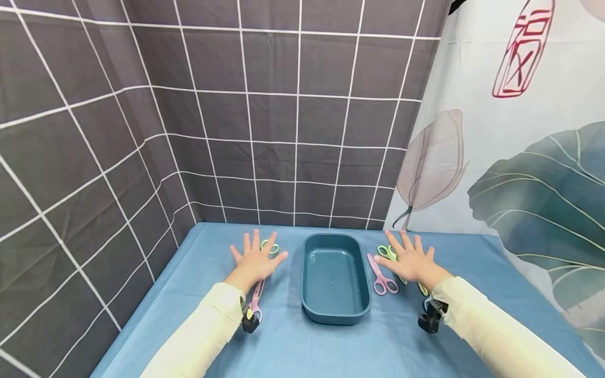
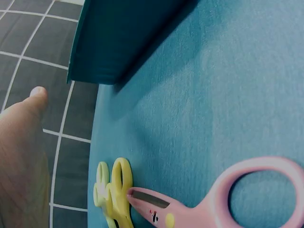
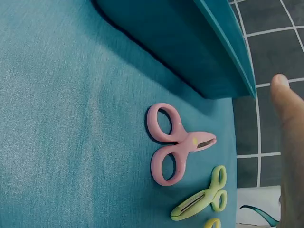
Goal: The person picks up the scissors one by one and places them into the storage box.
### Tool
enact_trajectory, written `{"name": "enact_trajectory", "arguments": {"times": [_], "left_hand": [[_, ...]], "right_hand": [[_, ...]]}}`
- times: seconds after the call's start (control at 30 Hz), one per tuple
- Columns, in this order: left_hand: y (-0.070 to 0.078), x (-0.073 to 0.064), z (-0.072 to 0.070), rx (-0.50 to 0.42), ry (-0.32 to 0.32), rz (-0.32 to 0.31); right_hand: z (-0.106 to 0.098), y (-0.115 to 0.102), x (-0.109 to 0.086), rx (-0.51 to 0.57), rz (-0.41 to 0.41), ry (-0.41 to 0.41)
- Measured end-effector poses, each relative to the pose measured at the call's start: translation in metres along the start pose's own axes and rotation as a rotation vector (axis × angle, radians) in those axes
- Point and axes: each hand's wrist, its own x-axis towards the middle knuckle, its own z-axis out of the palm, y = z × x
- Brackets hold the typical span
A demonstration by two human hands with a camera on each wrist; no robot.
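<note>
On the blue table cover [image 1: 302, 346], seen from the head camera, both hands lie spread with straight fingers and hold nothing. The left hand [image 1: 257, 261] rests over a pink pair of scissors [image 1: 257, 302] whose handles poke out beside the wrist, with green scissors [image 1: 271, 247] under the fingertips. The right hand [image 1: 410, 260] covers two more green pairs [image 1: 386, 252]; a second pink pair [image 1: 381, 275] lies just beside it, between that hand and the empty teal tray [image 1: 309, 310], which sits midway between the two hands. One risk, as I judge it: the palms hide most of the blades, so a grab made without looking could close on a cutting edge or on two pairs at once.

Down at the left wrist, the near pink handle loop [image 2: 259, 190] overlaps the yellow-green handles [image 2: 114, 187], their tips touching. Lifting one would likely drag the other along or flick it off the cloth. The tray wall [image 2: 118, 42] stands near, and only a thumb tip [image 2: 37, 92] shows.

Over at the right wrist, the pink scissors [image 3: 173, 142] lie flat just beside the tray side [image 3: 223, 52], with a green pair [image 3: 202, 199] near them but apart. One fingertip [image 3: 285, 104] hangs above. Flat plastic on soft cloth gives little to pinch, so a slip or a bunched cover seems possible, and a knock could shove the light tray.
</note>
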Motion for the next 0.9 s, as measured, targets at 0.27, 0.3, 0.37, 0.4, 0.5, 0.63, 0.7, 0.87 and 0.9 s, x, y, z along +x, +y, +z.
{"name": "enact_trajectory", "arguments": {"times": [0.27, 0.3, 0.37, 0.4, 0.5, 0.63, 0.7, 0.87, 0.9], "left_hand": [[0.010, -0.004, 0.005, -0.002, 0.005, 0.067], [0.010, -0.004, 0.006, 0.007, -0.001, 0.080], [0.013, -0.006, 0.009, 0.026, -0.011, 0.117], [0.015, -0.007, 0.010, 0.031, -0.011, 0.143], [0.022, -0.011, 0.014, 0.038, -0.011, 0.221], [0.034, -0.017, 0.022, -0.003, -0.005, 0.337], [0.039, -0.021, 0.029, -0.031, -0.011, 0.382], [0.047, -0.028, 0.043, -0.141, -0.004, 0.413], [0.048, -0.029, 0.046, -0.167, 0.004, 0.410]], "right_hand": [[0.004, -0.010, -0.002, 0.072, -0.117, 0.061], [0.006, -0.012, -0.002, 0.079, -0.139, 0.067], [0.009, -0.014, -0.004, 0.076, -0.185, 0.078], [0.011, -0.015, -0.005, 0.071, -0.206, 0.082], [0.018, -0.018, -0.008, 0.061, -0.271, 0.098], [0.028, -0.021, -0.013, 0.060, -0.367, 0.142], [0.035, -0.023, -0.016, 0.055, -0.406, 0.161], [0.053, -0.031, -0.021, 0.055, -0.438, 0.205], [0.056, -0.032, -0.022, 0.071, -0.436, 0.217]]}}
